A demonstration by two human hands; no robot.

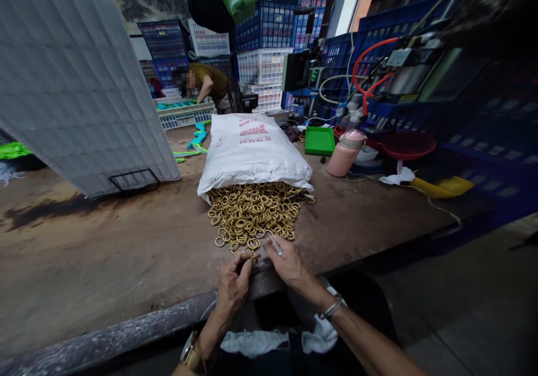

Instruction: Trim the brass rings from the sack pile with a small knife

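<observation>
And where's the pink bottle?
The pink bottle stands on the table, right of centre in the head view, just right of the green tray.

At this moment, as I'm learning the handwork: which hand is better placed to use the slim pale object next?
Probably the right hand: it holds the slim pale object, near the golden piece pinched in the left hand.

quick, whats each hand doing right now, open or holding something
Left hand: closed, pinching a brass-coloured piece, apparently a ring.
Right hand: closed on a slim pale object, too blurred to identify.
</observation>
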